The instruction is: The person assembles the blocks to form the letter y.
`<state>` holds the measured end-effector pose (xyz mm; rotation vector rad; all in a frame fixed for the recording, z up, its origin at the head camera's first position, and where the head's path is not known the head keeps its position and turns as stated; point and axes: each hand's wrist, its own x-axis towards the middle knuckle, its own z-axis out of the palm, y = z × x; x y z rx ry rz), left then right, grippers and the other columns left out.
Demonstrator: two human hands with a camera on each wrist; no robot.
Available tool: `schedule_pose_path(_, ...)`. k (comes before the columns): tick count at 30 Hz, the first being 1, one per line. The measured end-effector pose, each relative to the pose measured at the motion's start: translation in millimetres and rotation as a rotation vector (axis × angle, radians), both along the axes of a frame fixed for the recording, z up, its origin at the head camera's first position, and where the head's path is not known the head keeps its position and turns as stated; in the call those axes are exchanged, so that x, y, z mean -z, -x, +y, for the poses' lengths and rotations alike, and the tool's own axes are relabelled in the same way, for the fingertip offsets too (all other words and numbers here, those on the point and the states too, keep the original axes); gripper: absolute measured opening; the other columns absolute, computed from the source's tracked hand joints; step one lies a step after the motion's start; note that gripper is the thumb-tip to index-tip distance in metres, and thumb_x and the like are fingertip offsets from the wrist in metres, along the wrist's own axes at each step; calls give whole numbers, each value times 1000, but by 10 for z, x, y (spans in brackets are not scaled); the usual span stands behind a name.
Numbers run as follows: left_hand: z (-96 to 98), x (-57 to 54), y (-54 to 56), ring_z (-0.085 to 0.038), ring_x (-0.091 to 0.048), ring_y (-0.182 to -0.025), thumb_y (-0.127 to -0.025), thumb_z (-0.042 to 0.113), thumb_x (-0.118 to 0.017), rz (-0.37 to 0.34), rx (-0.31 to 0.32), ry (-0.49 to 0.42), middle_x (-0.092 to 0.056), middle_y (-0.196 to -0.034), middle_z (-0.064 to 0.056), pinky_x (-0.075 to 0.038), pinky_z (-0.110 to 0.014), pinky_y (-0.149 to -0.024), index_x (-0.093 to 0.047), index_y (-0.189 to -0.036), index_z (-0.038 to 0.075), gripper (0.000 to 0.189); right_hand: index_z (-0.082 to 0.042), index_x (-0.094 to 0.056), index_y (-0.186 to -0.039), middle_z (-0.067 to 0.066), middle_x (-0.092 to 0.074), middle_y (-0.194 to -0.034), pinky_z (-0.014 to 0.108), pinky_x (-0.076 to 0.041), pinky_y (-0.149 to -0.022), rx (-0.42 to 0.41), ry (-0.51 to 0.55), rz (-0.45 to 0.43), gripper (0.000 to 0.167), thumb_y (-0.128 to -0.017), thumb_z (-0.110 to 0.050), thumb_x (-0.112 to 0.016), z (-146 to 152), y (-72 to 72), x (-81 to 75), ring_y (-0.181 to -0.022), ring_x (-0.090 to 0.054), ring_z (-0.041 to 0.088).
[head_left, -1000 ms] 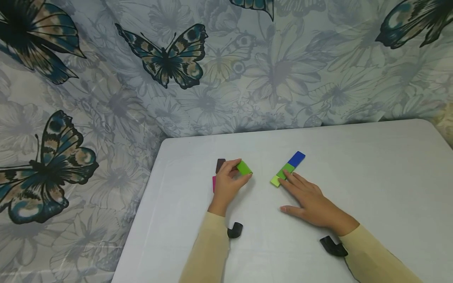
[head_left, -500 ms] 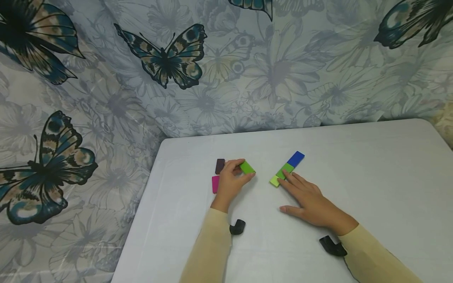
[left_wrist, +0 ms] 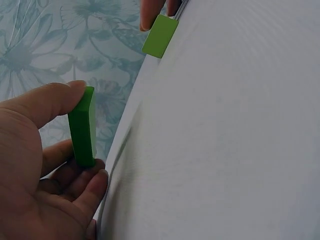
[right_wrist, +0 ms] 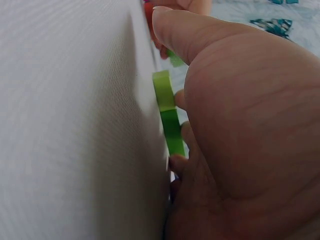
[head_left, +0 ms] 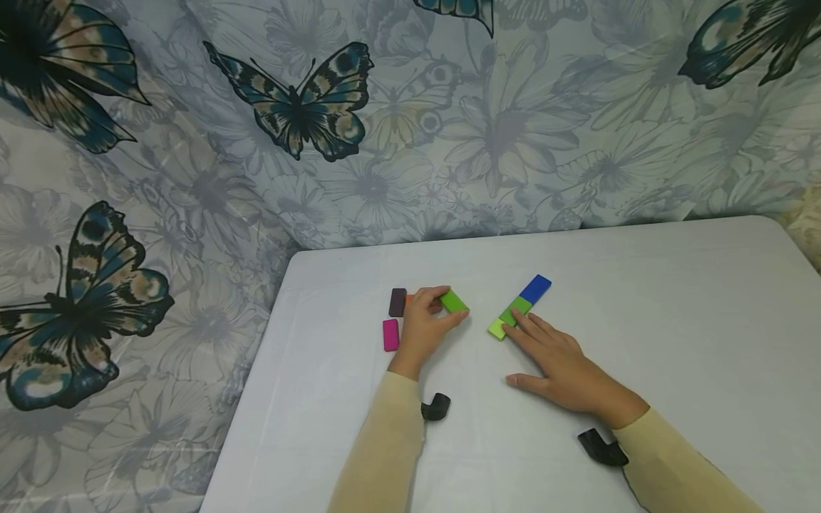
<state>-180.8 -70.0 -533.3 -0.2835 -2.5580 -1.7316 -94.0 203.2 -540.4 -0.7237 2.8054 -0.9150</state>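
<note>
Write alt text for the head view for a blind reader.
A left hand pinches a lime-green block over a white table, while the right hand touches a yellow-green block and a mid-green block, lined up diagonally with a blue block. A dark block, pink block and partly hidden orange block lie by the left hand.

I see a near block (head_left: 390, 335) and a far block (head_left: 398, 303) left of the left hand (head_left: 420, 336), a half-hidden block (head_left: 408, 300) behind it; its fingertips pinch a block (head_left: 455, 301). A block row (head_left: 521, 304) touches the right hand (head_left: 567, 372), slanting away across the counter (head_left: 500, 456).
</note>
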Motion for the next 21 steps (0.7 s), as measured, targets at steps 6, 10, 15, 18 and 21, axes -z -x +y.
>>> schedule_pose_path(6,62,13,25,-18,-67,-119,-88,17,-95,-22,-14,71,-66,-131,-3,-53,-28,-104,-71,-140,2,58,-13,-39,-170,16,-21,-178,74,-23,-117,6,-15,-15,89,-101,-57,-74,-2,-1,-15,-162,-16,45)
schedule_pose_path(10,95,41,64,-18,-64,-119,-89,19,-95,-20,-12,103,-66,-132,-2,-53,-29,-103,-71,-140,3,59,-12,-40,-169,17,-23,-177,75,-24,-116,3,-9,-9,88,-101,-58,-73,-3,-11,-47,-161,-17,46)
schedule_pose_path(15,134,96,124,-18,-61,-125,-88,22,-95,-5,6,180,-66,-133,-3,-49,-30,-108,-72,-140,5,59,-13,-41,-169,17,-24,-177,74,-25,-116,0,-6,-13,88,-101,-58,-73,-2,-16,-65,-161,-18,45)
schedule_pose_path(18,148,113,136,-19,-58,-130,-88,24,-95,-9,18,240,-65,-135,-3,-45,-31,-112,-72,-141,7,60,-13,-41,-169,17,-24,-177,74,-26,-116,-3,-4,-8,88,-101,-58,-73,-1,-13,-60,-161,-18,45)
schedule_pose_path(21,150,114,133,-19,-56,-134,-88,25,-95,-14,32,276,-64,-137,-2,-43,-32,-115,-71,-142,9,61,-13,-40,-169,16,-24,-178,74,-26,-115,-3,-5,-4,88,-101,-58,-73,-1,-11,-54,-161,-18,45)
